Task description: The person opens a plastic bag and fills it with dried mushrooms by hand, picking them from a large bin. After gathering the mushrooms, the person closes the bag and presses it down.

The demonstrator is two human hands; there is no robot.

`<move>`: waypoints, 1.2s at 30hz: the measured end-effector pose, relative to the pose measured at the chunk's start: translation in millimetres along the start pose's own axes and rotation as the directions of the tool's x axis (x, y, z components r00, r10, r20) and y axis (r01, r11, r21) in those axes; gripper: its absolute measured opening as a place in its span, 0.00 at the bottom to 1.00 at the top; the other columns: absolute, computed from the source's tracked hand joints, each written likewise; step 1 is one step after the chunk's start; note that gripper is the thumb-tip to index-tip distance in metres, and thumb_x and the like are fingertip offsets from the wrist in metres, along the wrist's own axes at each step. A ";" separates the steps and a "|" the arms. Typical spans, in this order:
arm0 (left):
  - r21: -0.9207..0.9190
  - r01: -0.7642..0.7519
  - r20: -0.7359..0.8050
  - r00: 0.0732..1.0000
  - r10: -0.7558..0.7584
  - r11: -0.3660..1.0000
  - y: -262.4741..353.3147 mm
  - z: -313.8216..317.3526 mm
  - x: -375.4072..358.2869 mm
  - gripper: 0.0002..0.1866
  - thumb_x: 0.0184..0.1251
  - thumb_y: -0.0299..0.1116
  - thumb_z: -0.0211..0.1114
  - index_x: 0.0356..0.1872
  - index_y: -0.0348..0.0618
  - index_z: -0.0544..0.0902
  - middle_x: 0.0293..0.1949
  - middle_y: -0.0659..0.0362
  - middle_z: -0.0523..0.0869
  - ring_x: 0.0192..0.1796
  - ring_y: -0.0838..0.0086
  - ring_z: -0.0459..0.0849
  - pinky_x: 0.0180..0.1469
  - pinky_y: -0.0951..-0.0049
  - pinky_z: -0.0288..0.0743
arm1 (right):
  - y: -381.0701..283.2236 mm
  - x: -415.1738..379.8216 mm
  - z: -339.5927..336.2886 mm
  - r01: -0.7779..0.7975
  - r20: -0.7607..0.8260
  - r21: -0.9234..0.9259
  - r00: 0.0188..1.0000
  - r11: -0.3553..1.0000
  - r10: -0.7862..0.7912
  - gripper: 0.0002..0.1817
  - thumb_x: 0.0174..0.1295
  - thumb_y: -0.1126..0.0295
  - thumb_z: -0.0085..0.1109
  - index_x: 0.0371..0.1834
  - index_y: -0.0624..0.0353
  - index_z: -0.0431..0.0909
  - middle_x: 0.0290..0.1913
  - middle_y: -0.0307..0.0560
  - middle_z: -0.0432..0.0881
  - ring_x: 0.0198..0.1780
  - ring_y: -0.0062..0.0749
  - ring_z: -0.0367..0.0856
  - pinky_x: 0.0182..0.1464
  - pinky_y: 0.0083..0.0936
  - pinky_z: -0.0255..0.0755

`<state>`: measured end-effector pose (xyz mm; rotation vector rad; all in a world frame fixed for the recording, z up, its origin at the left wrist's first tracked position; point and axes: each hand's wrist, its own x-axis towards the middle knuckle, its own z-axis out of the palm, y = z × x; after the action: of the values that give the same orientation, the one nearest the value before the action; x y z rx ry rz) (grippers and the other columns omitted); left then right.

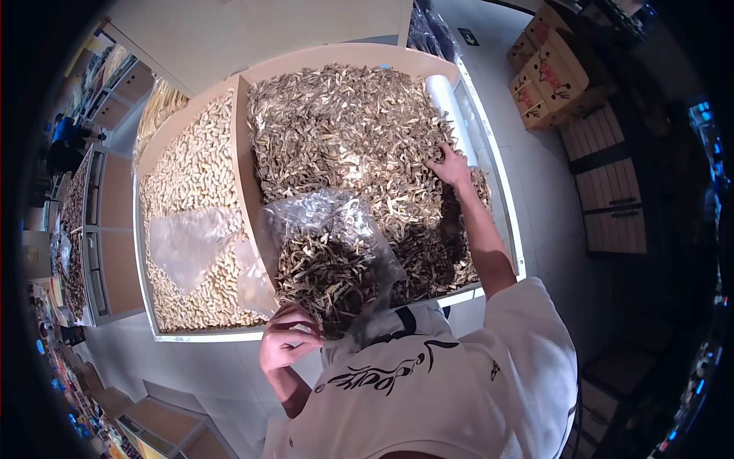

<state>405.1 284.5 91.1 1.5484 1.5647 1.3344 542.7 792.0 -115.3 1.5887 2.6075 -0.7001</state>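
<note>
A divided bin (245, 168) holds dried strips (321, 115) in its larger compartment and peanuts (191, 168) in the other. On the near part of the strips, beside the divider, lies a clear bag (317, 205) partly filled with similar strips. A white roll (449, 115) lies along the far-right side. The right hand (453, 167) reaches the strips beside it, grip wide, thumb and forefinger spread. The left hand (290, 341) curls at the bag's near edge; whether its grip pinches plastic, one cannot tell.

I see the left hand (287, 342) curled at the edge of a clear plastic bag (310, 208) of dried brown strips (329, 271), the right hand (453, 167) on a loose brown heap (329, 115) beside a white cylindrical roll (449, 115).
</note>
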 end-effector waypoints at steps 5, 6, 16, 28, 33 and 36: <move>0.019 -0.034 -0.006 0.999 0.034 0.999 6.5 2.5 -6.6 0.10 0.42 0.29 0.81 0.29 0.45 0.91 0.31 0.61 0.88 0.35 0.67 0.83 0.43 0.63 0.73 | -2.4 -7.8 17.0 -0.071 0.054 0.097 0.996 0.993 0.066 0.65 0.37 0.28 0.77 0.80 0.42 0.62 0.72 0.67 0.71 0.76 0.62 0.64 0.76 0.49 0.62; 0.025 -0.034 -0.016 0.999 0.034 0.999 8.4 3.1 -8.0 0.10 0.42 0.29 0.81 0.29 0.45 0.91 0.31 0.61 0.88 0.35 0.67 0.83 0.44 0.63 0.73 | -6.0 -7.9 17.9 -0.073 0.046 0.095 0.997 0.993 0.069 0.66 0.36 0.29 0.78 0.81 0.42 0.61 0.73 0.65 0.70 0.77 0.61 0.64 0.77 0.48 0.62; -0.005 -0.035 -0.076 0.997 0.035 0.999 12.9 9.5 -22.5 0.08 0.44 0.30 0.81 0.27 0.45 0.91 0.30 0.60 0.87 0.35 0.67 0.82 0.44 0.61 0.72 | 1.5 9.9 31.7 0.032 0.186 0.070 0.982 0.997 -0.045 0.66 0.33 0.47 0.88 0.80 0.48 0.59 0.70 0.57 0.77 0.70 0.48 0.76 0.75 0.37 0.66; 0.074 -0.126 -0.093 0.987 0.133 0.989 21.4 1.2 -42.3 0.08 0.46 0.30 0.79 0.30 0.47 0.91 0.34 0.63 0.87 0.37 0.67 0.83 0.42 0.65 0.68 | 63.2 26.6 61.1 0.113 0.029 0.432 0.990 0.895 -0.139 0.45 0.41 0.66 0.81 0.70 0.58 0.76 0.62 0.55 0.84 0.60 0.41 0.84 0.64 0.30 0.74; 0.068 -0.126 -0.124 0.983 0.134 0.990 21.7 3.2 -54.5 0.08 0.46 0.30 0.80 0.30 0.47 0.91 0.35 0.63 0.87 0.36 0.67 0.82 0.42 0.65 0.68 | -15.5 -51.3 -18.9 0.091 0.054 0.469 0.990 0.878 -0.131 0.42 0.43 0.72 0.78 0.69 0.60 0.77 0.56 0.49 0.86 0.55 0.35 0.84 0.62 0.27 0.74; 0.070 -0.128 -0.131 0.982 0.137 0.989 22.2 4.3 -59.5 0.08 0.46 0.30 0.79 0.30 0.47 0.91 0.35 0.63 0.87 0.36 0.67 0.83 0.43 0.64 0.69 | -44.0 -76.2 -33.3 0.284 -0.007 0.560 0.941 0.778 -0.339 0.39 0.45 0.77 0.75 0.68 0.59 0.77 0.52 0.45 0.88 0.50 0.32 0.85 0.59 0.26 0.75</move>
<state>428.2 225.4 94.9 1.6553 1.6217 1.5053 549.8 723.3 -51.3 1.1437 2.7758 -1.6442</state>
